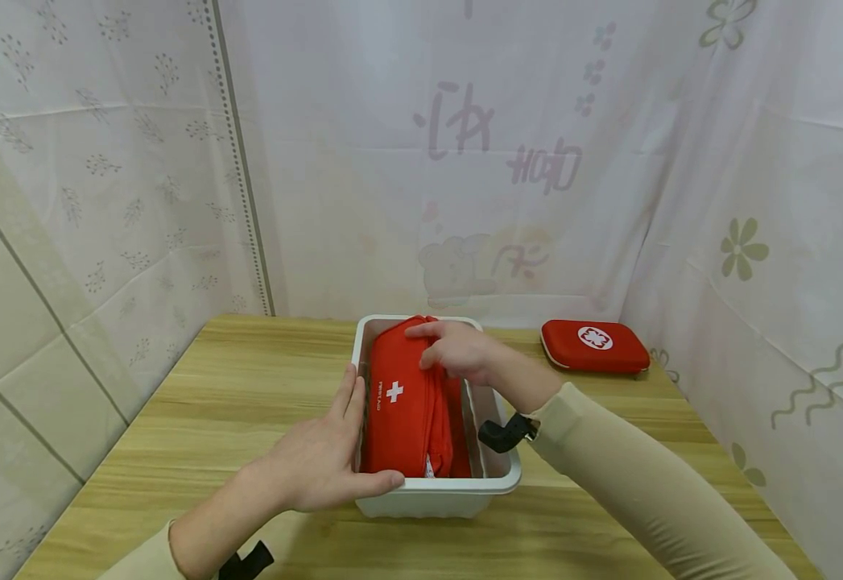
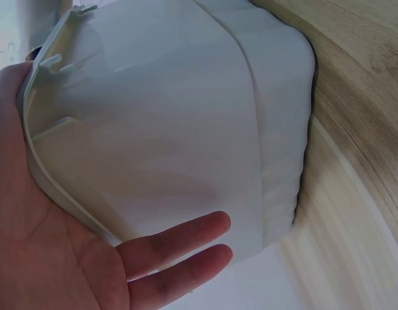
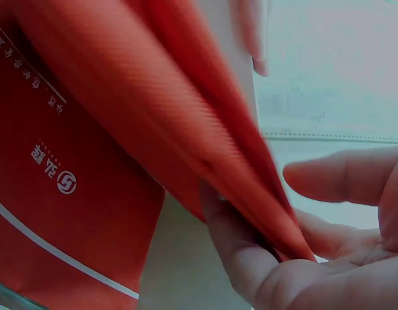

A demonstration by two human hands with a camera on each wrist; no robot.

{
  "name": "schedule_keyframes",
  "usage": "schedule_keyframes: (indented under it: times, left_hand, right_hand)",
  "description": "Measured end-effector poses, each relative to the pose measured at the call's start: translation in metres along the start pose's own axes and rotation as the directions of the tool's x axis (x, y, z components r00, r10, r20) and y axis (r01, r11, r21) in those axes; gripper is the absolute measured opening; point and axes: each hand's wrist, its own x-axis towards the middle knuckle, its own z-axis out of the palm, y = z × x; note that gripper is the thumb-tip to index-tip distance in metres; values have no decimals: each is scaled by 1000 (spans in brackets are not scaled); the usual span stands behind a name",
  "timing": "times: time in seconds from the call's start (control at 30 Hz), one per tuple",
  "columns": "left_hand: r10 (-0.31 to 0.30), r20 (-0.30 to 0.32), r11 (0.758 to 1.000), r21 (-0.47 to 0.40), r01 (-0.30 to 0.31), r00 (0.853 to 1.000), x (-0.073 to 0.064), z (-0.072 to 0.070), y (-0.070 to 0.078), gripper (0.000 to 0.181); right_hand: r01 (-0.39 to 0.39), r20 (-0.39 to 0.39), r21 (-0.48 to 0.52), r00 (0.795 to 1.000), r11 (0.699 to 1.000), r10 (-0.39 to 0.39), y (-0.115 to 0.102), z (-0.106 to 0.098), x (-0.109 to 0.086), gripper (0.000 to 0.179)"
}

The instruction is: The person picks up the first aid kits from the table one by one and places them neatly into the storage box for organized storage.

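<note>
A red first-aid pouch (image 1: pixel 401 431) with a white cross leans inside a white plastic bin (image 1: pixel 457 486). My right hand (image 1: pixel 464 352) grips the pouch's far end, its fingers curled round the edge in the right wrist view. Against the bin's near left corner rests my left hand (image 1: pixel 320 461), thumb over the near rim. In the left wrist view, its extended fingers (image 2: pixel 179 242) lie along the outer wall. Beside the pouch, a flat red item (image 3: pixel 44 168) with white print and a white stripe is partly hidden in the bin.
A red hard-shell case (image 1: pixel 595 346) with a white round emblem lies at the back right of the wooden table (image 1: pixel 196 435). Patterned curtains (image 1: pixel 363 161) hang close behind the table and along both sides.
</note>
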Motion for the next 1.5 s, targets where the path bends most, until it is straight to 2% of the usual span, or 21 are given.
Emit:
schedule_keyframes:
  times: [0.33,0.57,1.3,1.5]
  left_hand:
    - [1,4,1000,-4,-1,1000,0,0,1,138]
    - [0,2,1000,0,0,1000,0,1,1,137]
    - [-17,2,1000,3,17,1000,0,2,1,135]
    - [-12,-5,1000,-5,11,1000,0,1,2,135]
  right_hand:
    - [-18,51,0,999,1000,18,5,-2,0,65]
    - [-9,26,-15,1000,1000,9,5,-7,-6,67]
    - [-22,83,47,996,999,18,15,-30,-17,76]
    - [-7,74,64,997,998,2,20,-35,-16,77]
